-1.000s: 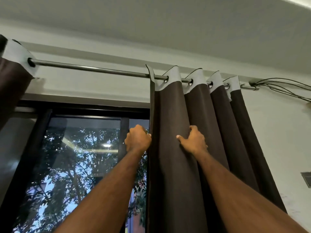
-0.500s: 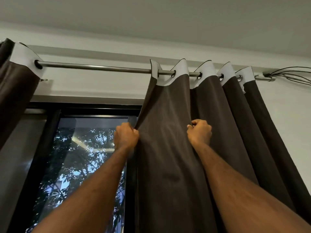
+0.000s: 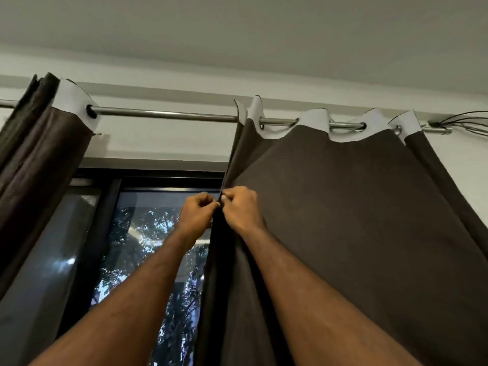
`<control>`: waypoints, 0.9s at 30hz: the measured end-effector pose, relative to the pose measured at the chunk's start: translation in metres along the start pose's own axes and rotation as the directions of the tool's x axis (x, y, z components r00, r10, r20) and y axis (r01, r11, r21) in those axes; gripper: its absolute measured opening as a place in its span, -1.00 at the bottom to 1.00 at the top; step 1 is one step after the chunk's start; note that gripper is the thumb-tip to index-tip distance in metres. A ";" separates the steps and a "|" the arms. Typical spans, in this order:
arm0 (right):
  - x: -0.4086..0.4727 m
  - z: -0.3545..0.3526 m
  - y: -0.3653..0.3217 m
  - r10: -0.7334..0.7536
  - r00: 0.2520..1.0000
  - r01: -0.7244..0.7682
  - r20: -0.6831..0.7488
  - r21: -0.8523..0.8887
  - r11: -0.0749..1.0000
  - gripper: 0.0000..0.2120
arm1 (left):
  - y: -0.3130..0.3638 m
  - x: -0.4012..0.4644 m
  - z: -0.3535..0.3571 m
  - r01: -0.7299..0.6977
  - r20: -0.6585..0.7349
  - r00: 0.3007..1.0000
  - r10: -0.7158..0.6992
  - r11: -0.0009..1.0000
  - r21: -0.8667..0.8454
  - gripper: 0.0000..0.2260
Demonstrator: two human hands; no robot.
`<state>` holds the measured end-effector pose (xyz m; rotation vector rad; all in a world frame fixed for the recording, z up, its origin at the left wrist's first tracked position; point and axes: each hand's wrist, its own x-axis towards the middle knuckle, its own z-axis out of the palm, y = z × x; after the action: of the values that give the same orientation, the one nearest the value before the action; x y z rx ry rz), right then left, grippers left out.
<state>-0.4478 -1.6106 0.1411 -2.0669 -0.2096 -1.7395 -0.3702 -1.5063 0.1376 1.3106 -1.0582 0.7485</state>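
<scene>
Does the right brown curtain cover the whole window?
No, the right curtain ends where the left hand and right hand grip it, and bare window glass shows beside it.

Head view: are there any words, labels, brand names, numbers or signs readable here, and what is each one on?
No text can be read anywhere in this view.
The brown curtain gripped by the left hand and right hand, its white top band, the metal rod, the gathered curtain at the left and the window bear no writing, label or number.
</scene>
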 end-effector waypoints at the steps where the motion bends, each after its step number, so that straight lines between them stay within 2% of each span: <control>1: 0.002 0.009 -0.013 -0.014 0.999 0.013 0.041 0.013 1.000 -0.80 | 0.001 0.000 -0.003 -0.003 0.005 1.000 0.003 1.000 -0.029 -0.86; 3: 0.009 0.017 -0.021 0.013 0.996 -0.016 0.085 0.044 0.999 -0.77 | 0.003 0.000 -0.009 0.009 0.004 1.000 -0.009 0.999 -0.046 -0.87; 7: 0.011 0.017 -0.021 0.074 0.989 -0.080 0.129 0.040 0.996 -0.83 | -0.004 0.003 -0.018 0.027 -0.024 0.999 -0.031 0.990 -0.137 -0.91; 10: 0.009 0.011 -0.020 0.111 0.986 -0.118 0.123 0.051 0.992 -0.81 | -0.011 0.005 -0.014 0.051 -0.034 0.998 -0.060 0.971 -0.235 -0.81; 12: 0.007 0.006 -0.019 0.127 0.978 -0.133 0.163 0.028 0.991 -0.75 | -0.013 0.006 -0.008 -0.003 -0.031 1.000 -0.003 0.984 -0.181 -0.71; 15: 0.007 -0.003 -0.016 0.199 0.961 -0.199 0.194 -0.019 0.980 -0.74 | -0.013 0.008 0.004 -0.091 -0.114 0.990 0.086 0.995 -0.038 -0.55; 17: 0.006 -0.012 -0.010 0.254 0.938 -0.272 0.234 0.045 0.961 -0.82 | -0.011 0.008 0.009 -0.106 -0.143 0.984 0.108 0.994 0.019 -0.48; 19: 0.006 -0.022 0.003 0.293 0.926 -0.336 0.239 0.165 0.927 -0.74 | -0.008 0.010 0.016 -0.102 -0.150 0.982 0.115 0.991 0.088 -0.55; 20: 0.004 -0.028 0.008 0.290 0.940 -0.324 0.181 0.207 0.923 -0.68 | -0.007 0.012 0.019 -0.097 -0.153 0.981 0.117 0.986 0.135 -0.63; 21: 0.003 -0.035 0.014 0.255 0.965 -0.261 0.058 0.168 0.951 -0.65 | -0.005 0.013 0.021 -0.093 -0.161 0.979 0.123 0.979 0.182 -0.72; 23: 0.002 -0.056 0.030 0.092 0.961 -0.142 -0.260 -0.182 0.973 -0.71 | -0.003 0.014 0.025 -0.080 -0.195 0.972 0.127 0.969 0.235 -0.84; 24: 0.003 -0.070 0.040 -0.004 0.924 -0.145 -0.383 -0.361 0.921 -0.75 | -0.002 0.014 0.027 -0.077 -0.211 0.969 0.130 0.966 0.245 -0.86; 25: 0.005 -0.085 0.050 -0.056 0.889 -0.184 -0.454 -0.467 0.865 -0.74 | -0.002 0.014 0.028 -0.073 -0.224 0.966 0.133 0.964 0.257 -0.86; 27: 0.010 -0.113 0.072 -0.026 0.852 -0.295 -0.523 -0.521 0.801 -0.52 | 0.001 0.011 0.033 -0.063 -0.252 0.958 0.137 0.958 0.280 -0.86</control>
<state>-0.5206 -1.7236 0.1483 -1.8058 0.7211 -2.3833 -0.3726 -1.5399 0.1462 1.3433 -0.8277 1.1471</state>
